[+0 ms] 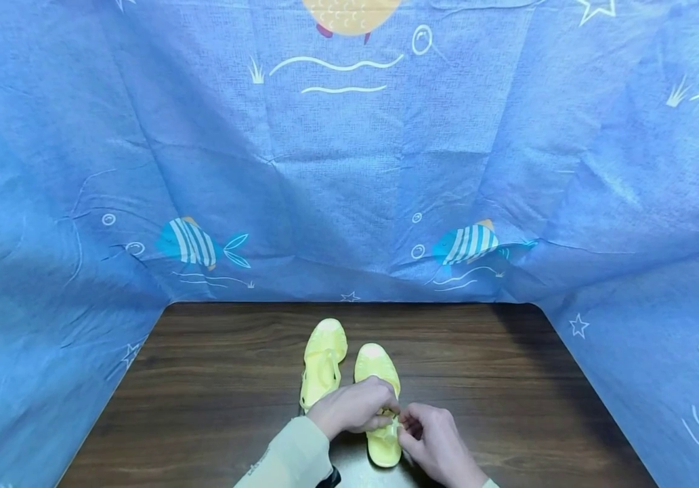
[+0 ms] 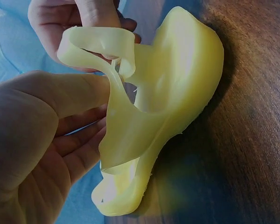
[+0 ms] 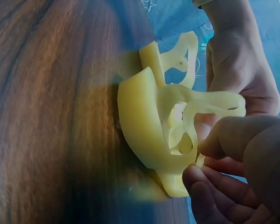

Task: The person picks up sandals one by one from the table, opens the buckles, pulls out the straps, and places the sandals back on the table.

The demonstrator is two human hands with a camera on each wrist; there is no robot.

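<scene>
Two yellow jelly sandals lie side by side on the wooden table, toes pointing away. Both my hands work at the ankle strap [image 2: 100,41] of the right-hand sandal [image 1: 383,453]. My left hand [image 1: 357,405] reaches over this sandal from the left, thumb and fingers pinching its strap near the buckle area. From the right, my right hand [image 1: 435,440] pinches the narrow strap end [image 3: 200,161] between thumb and forefinger. The strap makes a loop above the heel in both wrist views. Fingers partly hide the fastening. The other sandal [image 1: 325,344] stands untouched at the left, slightly farther away.
The dark brown wooden table [image 1: 234,379] extends to both sides of the sandals. Behind it and along its sides hangs a blue cloth [image 1: 337,203] printed with fish, stars and bubbles. A dark band [image 1: 330,478] circles my left wrist below a pale sleeve [image 1: 291,454].
</scene>
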